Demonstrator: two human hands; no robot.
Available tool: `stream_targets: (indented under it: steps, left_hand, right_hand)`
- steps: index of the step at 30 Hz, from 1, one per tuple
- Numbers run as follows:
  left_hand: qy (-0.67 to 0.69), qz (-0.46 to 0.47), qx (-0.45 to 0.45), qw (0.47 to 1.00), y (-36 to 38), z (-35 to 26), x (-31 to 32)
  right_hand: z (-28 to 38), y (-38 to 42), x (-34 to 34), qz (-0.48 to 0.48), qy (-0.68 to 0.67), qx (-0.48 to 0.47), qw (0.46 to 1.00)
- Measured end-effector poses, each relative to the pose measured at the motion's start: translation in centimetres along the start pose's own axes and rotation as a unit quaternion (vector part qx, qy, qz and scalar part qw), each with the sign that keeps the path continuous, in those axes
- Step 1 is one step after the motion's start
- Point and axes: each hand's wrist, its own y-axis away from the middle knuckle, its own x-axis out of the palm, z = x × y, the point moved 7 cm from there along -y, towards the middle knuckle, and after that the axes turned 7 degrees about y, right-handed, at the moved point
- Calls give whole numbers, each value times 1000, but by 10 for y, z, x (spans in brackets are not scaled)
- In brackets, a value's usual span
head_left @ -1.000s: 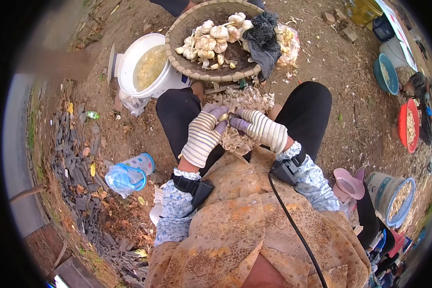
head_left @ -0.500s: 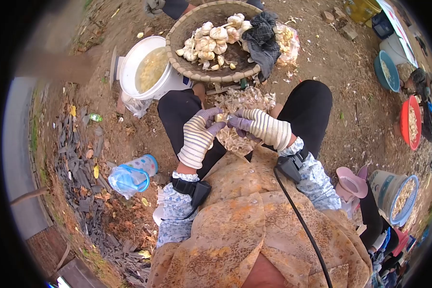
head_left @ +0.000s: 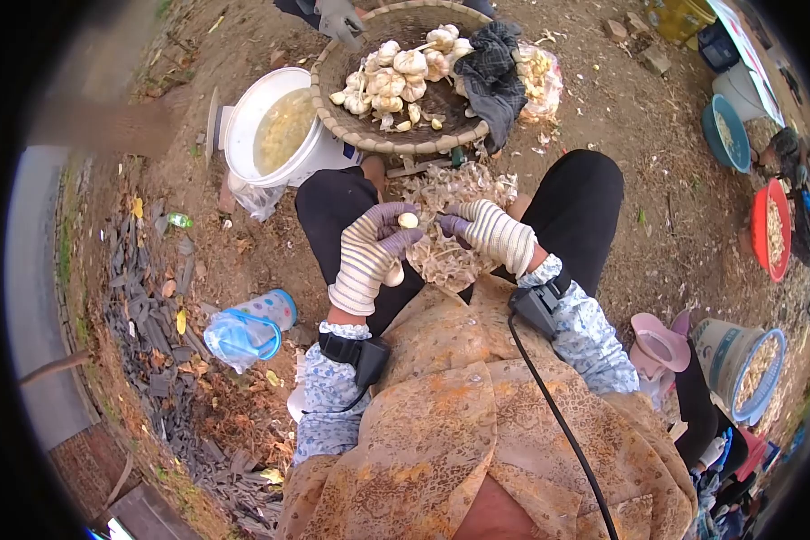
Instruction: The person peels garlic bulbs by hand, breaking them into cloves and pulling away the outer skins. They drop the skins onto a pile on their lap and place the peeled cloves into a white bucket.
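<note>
Holding gloved left hand (head_left: pixel 369 252), striped cream knit with purple fingers, palm inward, in a thumb-and-finger pinch. Angling gloved right hand (head_left: pixel 495 234), same striped knit, inward with curled, bunched fingers, just apart from left. Bending both forearms toward the middle in blue-floral white sleeves (head_left: pixel 589 337).

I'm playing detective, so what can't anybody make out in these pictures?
All in the head view:
What's under the dark cloth: the cloth hides it.
The bottom of the white bucket: cloudy water hides it.
The dark bit by the right hand: too small to name.
The palm of the left hand, which holds a pale clove: the glove hides it.
The other person's face: cut off by the top edge.
</note>
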Motion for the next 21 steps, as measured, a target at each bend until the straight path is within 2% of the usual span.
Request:
stream_targets:
  steps: [1, 3, 5, 7, 9, 11, 12, 13, 15, 17, 19, 21]
  left_hand:
    - [0, -1, 1, 1000, -1, 1, -2]
    - [193, -33, 0, 981, -3, 4, -11]
    - [210, -28, 1, 977, -3, 9, -13]
    - [282, -30, -17, 959, -4, 17, -7]
    - [278, -28, -11, 960, -6, 17, 3]
    - [286, -36, -45, 956, -4, 17, 15]
    - [277, -40, -26, 960, -4, 18, 19]
    - [278, -40, -26, 960, -4, 17, 20]
    - [193, -76, -17, 978, -6, 14, 17]
    - [175, -73, -14, 982, -3, 9, 20]
    - [119, -74, 7, 990, -2, 5, 21]
    - [158, -62, -23, 985, -4, 11, 22]
  right_hand:
    - [-7, 0, -2, 0, 0, -1, 1000]
    - [-25, 2, -2, 28, -58, 77, 995]
    - [8, 16, -7, 12, -106, 87, 990]
    - [29, 18, -6, -16, -200, 65, 978]
    - [24, 10, 3, -13, -194, 55, 979]
    - [37, 3, 5, -74, -214, -72, 971]
    - [31, 0, 3, -88, -130, -31, 987]
    - [30, 2, 1, -88, -130, -30, 987]
    - [33, 5, 2, -44, -206, -29, 977]
    - [42, 14, -2, -40, -224, -35, 973]
    - [51, 23, -6, -21, -257, 20, 966]
    - [50, 24, -6, -19, -281, 13, 959]
